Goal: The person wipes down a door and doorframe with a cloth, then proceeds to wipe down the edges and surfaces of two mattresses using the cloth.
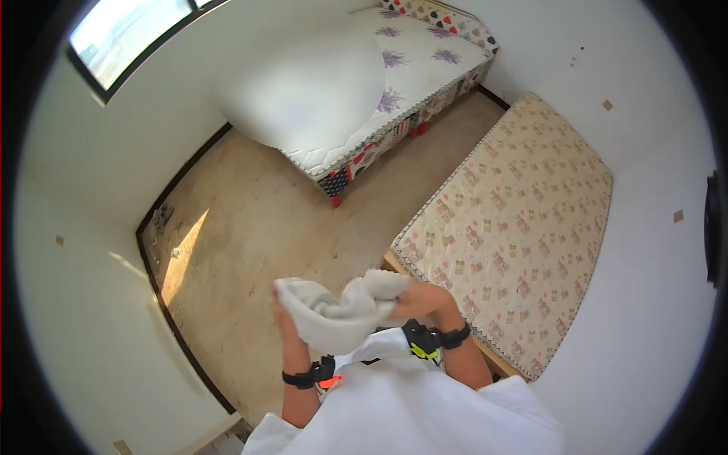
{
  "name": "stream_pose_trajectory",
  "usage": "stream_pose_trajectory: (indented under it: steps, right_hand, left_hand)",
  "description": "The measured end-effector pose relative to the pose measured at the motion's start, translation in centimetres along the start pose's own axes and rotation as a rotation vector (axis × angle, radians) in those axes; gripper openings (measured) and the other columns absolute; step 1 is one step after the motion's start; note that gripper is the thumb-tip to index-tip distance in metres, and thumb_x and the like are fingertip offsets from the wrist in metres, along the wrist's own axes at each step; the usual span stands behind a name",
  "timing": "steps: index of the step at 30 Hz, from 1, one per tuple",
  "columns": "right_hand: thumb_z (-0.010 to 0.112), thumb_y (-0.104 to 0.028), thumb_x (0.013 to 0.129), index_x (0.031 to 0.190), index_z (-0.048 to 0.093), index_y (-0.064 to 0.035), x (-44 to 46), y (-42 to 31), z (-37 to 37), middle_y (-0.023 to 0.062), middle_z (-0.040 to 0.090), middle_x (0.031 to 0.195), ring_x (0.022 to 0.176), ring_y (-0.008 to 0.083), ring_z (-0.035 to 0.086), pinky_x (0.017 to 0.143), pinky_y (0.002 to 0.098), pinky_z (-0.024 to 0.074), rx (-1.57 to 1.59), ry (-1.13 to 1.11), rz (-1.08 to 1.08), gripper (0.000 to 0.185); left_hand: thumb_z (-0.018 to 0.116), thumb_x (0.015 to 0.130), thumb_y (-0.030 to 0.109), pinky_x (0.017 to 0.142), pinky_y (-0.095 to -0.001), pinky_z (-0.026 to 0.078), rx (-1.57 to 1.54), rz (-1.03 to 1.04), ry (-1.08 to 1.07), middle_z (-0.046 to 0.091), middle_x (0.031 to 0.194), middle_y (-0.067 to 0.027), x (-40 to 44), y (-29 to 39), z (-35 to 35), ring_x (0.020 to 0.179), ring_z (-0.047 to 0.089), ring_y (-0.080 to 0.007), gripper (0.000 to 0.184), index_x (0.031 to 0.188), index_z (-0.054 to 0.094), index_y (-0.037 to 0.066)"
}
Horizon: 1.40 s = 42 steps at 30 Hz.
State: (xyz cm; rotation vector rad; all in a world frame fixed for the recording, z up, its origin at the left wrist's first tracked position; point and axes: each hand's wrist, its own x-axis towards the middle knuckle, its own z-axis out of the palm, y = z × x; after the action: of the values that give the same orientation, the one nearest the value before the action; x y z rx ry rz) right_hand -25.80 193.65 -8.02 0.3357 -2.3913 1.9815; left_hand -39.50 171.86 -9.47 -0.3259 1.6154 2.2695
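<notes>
A crumpled off-white cloth [326, 312], perhaps a towel, hangs bunched between my two hands in front of my chest. My left hand [284, 318] holds its left end, with the fingers partly hidden behind the fabric. At the other end, my right hand [421, 300] is closed on a bunched part of it. Both wrists wear black straps, one with an orange piece on the left and one with a yellow-green piece on the right.
A bed with a white purple-flowered mattress [447, 57] stands ahead, its left part covered by a blurred whitish patch. To the right lies a bear-patterned mattress [523, 235] on a wooden frame. A window [129, 38] is at upper left. Bare floor [243, 220] lies between.
</notes>
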Motion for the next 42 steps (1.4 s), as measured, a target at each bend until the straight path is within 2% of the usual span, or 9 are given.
stream_pose_trajectory:
  steps: [5,13,19,21,23,25,29,35,42]
  right_hand:
    - [0.061,-0.028,0.084,0.118,0.061,-0.0116,3.6,3.0,-3.7,0.0158,0.066,0.106,0.084,0.0339,0.066,0.074,0.0411,0.0535,-0.527,0.39,0.464,0.037]
    - [0.047,-0.035,0.101,0.137,0.049,-0.0058,7.4,5.8,-10.5,0.0115,0.05,0.141,0.131,0.0243,0.046,0.111,0.0401,0.0355,0.361,0.382,0.471,0.046]
    - [0.042,-0.051,0.1,0.144,0.037,-0.0065,15.2,2.7,-14.8,0.0127,0.048,0.143,0.132,0.0286,0.046,0.111,0.0468,0.0368,1.075,0.978,-0.239,0.063]
    - [0.049,-0.039,0.099,0.143,0.04,-0.0075,18.1,0.5,-16.0,0.0125,0.048,0.144,0.131,0.0279,0.047,0.11,0.0454,0.0379,1.105,0.885,-0.501,0.055]
    - [0.054,-0.029,0.096,0.138,0.047,-0.0072,16.8,1.4,-15.6,0.013,0.049,0.142,0.13,0.0269,0.048,0.108,0.0435,0.0389,0.172,0.969,0.165,0.048]
    - [0.059,-0.02,0.092,0.132,0.054,-0.0065,14.7,4.6,-14.2,0.013,0.053,0.139,0.128,0.0253,0.05,0.105,0.0409,0.0408,-0.237,0.92,0.521,0.042]
    - [0.068,-0.015,0.084,0.119,0.063,-0.0017,15.9,2.6,-16.2,0.0096,0.063,0.122,0.111,0.0196,0.059,0.092,0.0327,0.0476,0.266,0.844,0.228,0.038]
    - [0.05,-0.029,0.098,0.131,0.053,-0.004,19.7,4.7,-24.4,0.0093,0.057,0.13,0.115,0.0194,0.055,0.097,0.0359,0.0442,0.055,1.4,0.855,0.041]
    - [0.035,-0.061,0.097,0.143,0.041,-0.01,21.7,11.2,-34.0,0.0092,0.049,0.142,0.129,0.0289,0.048,0.107,0.0449,0.0395,0.878,1.782,-0.191,0.069]
  left_hand:
    - [0.052,0.1,0.038,0.077,-0.029,0.047,-0.014,0.4,0.012,0.056,0.084,-0.0003,4.5,4.5,5.5,0.083,0.056,-0.0124,0.034,0.092,0.057,0.005]
    - [0.05,0.101,0.024,0.087,-0.0306,0.045,0.521,-0.228,-0.769,0.06,0.104,-0.005,17.8,-2.9,11.6,0.097,0.054,-0.0142,0.027,0.113,0.057,0.001]
    - [0.049,0.101,0.021,0.105,-0.0333,0.04,1.024,-0.093,-1.685,0.054,0.134,-0.0107,25.9,4.2,23.0,0.122,0.05,-0.0197,0.041,0.135,0.049,0.0]
    - [0.052,0.099,0.022,0.1,-0.0337,0.044,0.798,0.1,-1.602,0.057,0.128,-0.0101,28.0,3.9,23.8,0.114,0.054,-0.0189,0.04,0.133,0.051,0.0]
    - [0.055,0.098,0.023,0.095,-0.0342,0.047,0.603,0.281,-1.493,0.061,0.122,-0.0096,30.9,3.6,22.7,0.107,0.058,-0.0182,0.039,0.13,0.053,0.001]
    - [0.056,0.097,0.02,0.093,-0.033,0.049,0.039,-0.466,-1.17,0.061,0.119,-0.0083,35.5,0.1,20.2,0.105,0.058,-0.0151,0.038,0.131,0.05,0.003]
    - [0.055,0.097,0.014,0.096,-0.0319,0.047,0.104,-0.138,-1.022,0.055,0.127,-0.0094,41.9,2.7,27.2,0.112,0.055,-0.0145,0.039,0.133,0.047,0.003]
    - [0.069,0.083,0.011,0.092,-0.0319,0.047,0.449,0.414,-1.079,0.058,0.119,-0.0079,42.9,10.8,33.7,0.109,0.056,-0.0176,0.042,0.121,0.054,0.003]
    - [0.069,0.068,-0.001,0.079,-0.035,0.05,0.99,0.277,-1.884,0.067,0.098,-0.0167,44.7,5.2,41.4,0.092,0.065,-0.0346,0.04,0.107,0.059,0.002]
